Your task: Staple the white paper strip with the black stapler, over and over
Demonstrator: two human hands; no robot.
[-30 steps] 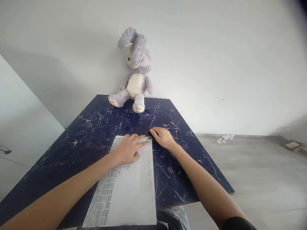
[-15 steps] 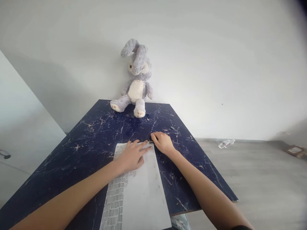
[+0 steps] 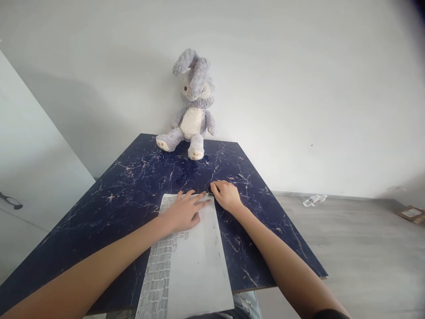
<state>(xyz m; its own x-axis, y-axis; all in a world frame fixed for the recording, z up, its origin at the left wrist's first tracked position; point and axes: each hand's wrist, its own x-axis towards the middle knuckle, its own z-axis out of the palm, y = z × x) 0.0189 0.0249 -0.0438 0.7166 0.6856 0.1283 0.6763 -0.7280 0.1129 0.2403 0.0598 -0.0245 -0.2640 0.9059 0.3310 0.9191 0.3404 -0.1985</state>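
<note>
A long printed sheet of paper [image 3: 195,274] lies lengthwise on the dark blue marbled table [image 3: 109,221], its near end reaching past the front edge. My left hand [image 3: 186,211] rests flat on the far part of the sheet, palm down with fingers spread. Closed over a small black stapler [image 3: 210,189], my right hand [image 3: 226,195] sits at the sheet's far right corner. Most of the stapler is hidden under my fingers; a thin metal edge shows beside the paper.
A grey plush rabbit [image 3: 192,110] sits at the table's back edge against the wall. A small dark piece [image 3: 241,176] lies beyond my right hand. On the floor to the right are a clear plastic bottle [image 3: 314,200] and a cardboard box [image 3: 411,213].
The sheet's near end has swung to the right, with its far end staying under my left hand. My right hand keeps its hold on the stapler at the corner. The view has shifted slightly.
</note>
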